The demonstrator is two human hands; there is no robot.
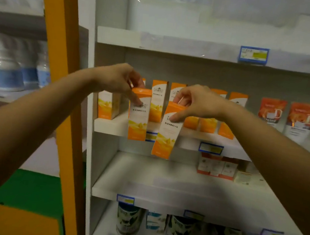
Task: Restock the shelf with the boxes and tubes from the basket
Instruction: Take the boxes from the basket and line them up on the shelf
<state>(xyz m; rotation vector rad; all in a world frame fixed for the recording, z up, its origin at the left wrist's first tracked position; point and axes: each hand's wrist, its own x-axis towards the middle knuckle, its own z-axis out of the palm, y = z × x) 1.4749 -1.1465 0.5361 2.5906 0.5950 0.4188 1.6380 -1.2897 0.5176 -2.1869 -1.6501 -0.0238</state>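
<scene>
Our left hand [119,79] pinches one tall orange-and-white cardboard box [139,115], our right hand [194,102] another, tilted [168,132], before the white shelf [110,125]; light, crushable, best gripped near the top.

Two orange-white boxes [139,115] [168,132]; one upright, one apparently tilted.

Behind both grips, a row of orange boxes [158,100] crowds the shelf [110,125]; below them, the lower shelf [161,185] lies mostly open.
</scene>
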